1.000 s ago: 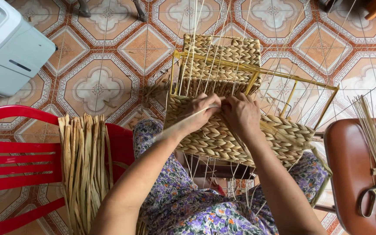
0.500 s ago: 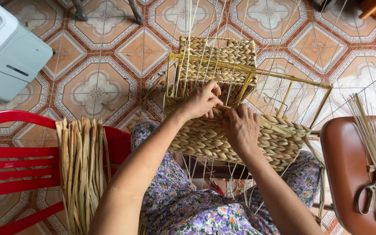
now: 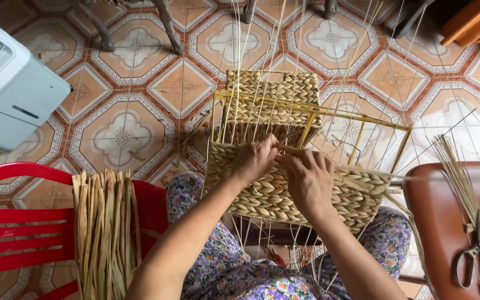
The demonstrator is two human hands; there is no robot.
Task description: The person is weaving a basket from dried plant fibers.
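Head view showed the left hand (image 3: 256,158) had drawn back beside the right hand (image 3: 306,178), both pinching a fibre strand (image 3: 362,171) on the woven basket (image 3: 273,194), its weave resting on the lap.

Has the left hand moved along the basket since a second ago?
Yes. The left hand has dropped from the top of the woven wall, next to the yellow frame, to sit lower, beside the right hand.

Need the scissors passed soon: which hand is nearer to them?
Right. The right hand rests on the woven basket, on the side toward the scissors; the left hand lies farther from them.
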